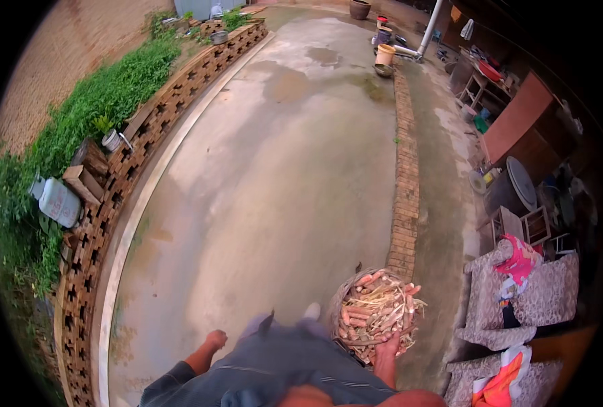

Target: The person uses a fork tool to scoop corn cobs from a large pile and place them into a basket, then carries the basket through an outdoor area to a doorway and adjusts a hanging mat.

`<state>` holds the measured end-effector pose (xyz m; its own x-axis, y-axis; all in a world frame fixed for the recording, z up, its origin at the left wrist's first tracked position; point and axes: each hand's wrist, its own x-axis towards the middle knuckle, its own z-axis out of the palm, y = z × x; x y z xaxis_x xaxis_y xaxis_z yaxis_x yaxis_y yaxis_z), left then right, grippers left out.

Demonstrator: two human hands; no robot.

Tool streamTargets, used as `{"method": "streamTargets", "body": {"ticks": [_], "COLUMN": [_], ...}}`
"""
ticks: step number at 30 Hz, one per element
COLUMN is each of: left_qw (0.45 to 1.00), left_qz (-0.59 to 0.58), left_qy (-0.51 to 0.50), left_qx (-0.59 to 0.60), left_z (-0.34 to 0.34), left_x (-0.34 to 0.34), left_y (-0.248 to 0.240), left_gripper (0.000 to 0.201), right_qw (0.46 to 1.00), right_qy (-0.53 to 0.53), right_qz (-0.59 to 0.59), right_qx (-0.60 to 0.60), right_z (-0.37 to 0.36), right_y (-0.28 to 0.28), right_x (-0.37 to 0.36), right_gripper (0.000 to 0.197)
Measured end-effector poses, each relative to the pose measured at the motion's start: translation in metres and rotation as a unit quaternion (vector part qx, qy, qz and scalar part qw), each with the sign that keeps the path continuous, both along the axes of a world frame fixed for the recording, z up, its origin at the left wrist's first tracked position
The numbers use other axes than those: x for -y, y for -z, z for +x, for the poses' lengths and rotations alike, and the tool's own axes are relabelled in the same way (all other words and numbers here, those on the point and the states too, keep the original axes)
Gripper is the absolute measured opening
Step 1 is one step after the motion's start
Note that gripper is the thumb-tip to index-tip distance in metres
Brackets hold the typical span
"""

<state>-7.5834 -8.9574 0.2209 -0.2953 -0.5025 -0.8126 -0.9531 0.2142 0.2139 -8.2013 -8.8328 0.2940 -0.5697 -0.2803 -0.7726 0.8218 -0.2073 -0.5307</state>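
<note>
A round woven basket (336, 314) hangs at my right side, filled with reddish pieces that look like bare corn cobs (357, 315) and pale dry strips (385, 300). My right hand (387, 344) is closed at the basket's near side, gripping its handle or rim; the fingers partly cover that spot. On the other side of my body, my left hand (216, 338) hangs free with its fingers curled in and nothing seen in them. A shoe (313, 311) shows in front of my dark clothing.
A wet concrete yard (281, 203) stretches ahead, with a brick strip (404, 183) along its right. Openwork brick edging (125, 163), a gas cylinder (58, 203) and plants line the left. Patterned armchairs (552, 292), a lidded bin (511, 186) and buckets (385, 54) stand right.
</note>
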Motion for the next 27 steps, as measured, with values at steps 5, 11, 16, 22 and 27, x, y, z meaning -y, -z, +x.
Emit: {"method": "streamTargets", "body": {"ticks": [5,11,16,22,27], "left_qw": [0.984,0.98,0.981,0.96,0.928], "left_qz": [-0.068,0.033,-0.025,-0.068,-0.115], "left_qy": [-0.156,-0.195,-0.192,-0.258,-0.337], "left_qx": [-0.049,-0.006,-0.033,-0.09,-0.112], "left_z": [-0.087,-0.117,-0.153,-0.217,-0.244], "left_x": [0.038,0.145,0.287,0.48,0.606], "left_y": [-0.026,0.013,0.056,0.044,0.036], "left_gripper": [0.032,0.035,0.031,0.03,0.036], "right_qw": [0.999,0.996,0.999,0.996,0.998], "right_qy": [-0.03,-0.021,-0.023,0.036,0.052], "right_qz": [-0.009,0.043,0.024,0.028,0.024], "right_qx": [0.045,0.069,0.032,-0.072,-0.001], "right_z": [-0.046,-0.062,-0.127,-0.19,-0.207], "right_y": [0.027,0.031,0.021,-0.038,-0.05], "right_x": [0.069,0.176,0.262,0.382,0.486], "right_gripper": [0.03,0.032,0.037,0.037,0.036]}}
